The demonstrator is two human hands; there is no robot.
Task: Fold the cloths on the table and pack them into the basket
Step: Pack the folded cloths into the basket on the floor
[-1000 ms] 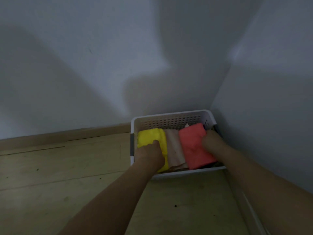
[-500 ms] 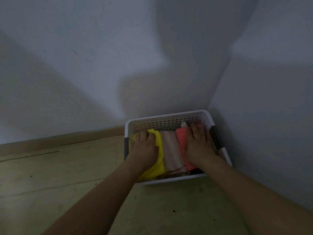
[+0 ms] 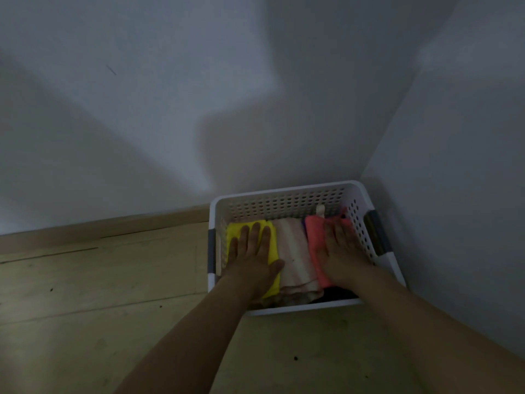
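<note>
A white perforated basket [image 3: 284, 199] stands on the wooden table in the corner of two walls. Inside lie three folded cloths side by side: a yellow one [image 3: 234, 230] on the left, a pale striped one [image 3: 295, 251] in the middle, a coral-red one [image 3: 314, 234] on the right. My left hand [image 3: 251, 254] lies flat with straight fingers pressing on the yellow cloth. Flat on the coral-red cloth, my right hand [image 3: 339, 251] presses down the same way. Something dark shows under the cloths at the basket's near edge [image 3: 338, 295].
The wooden table top [image 3: 99, 294] stretches to the left and toward me. Grey walls [image 3: 454, 194] close in behind and to the right of the basket. The basket has dark grey handles [image 3: 211, 251] on both short sides.
Both hands went from gripping the cloths' near ends to lying flat on top of them, fingers stretched out. The view has shifted slightly.
</note>
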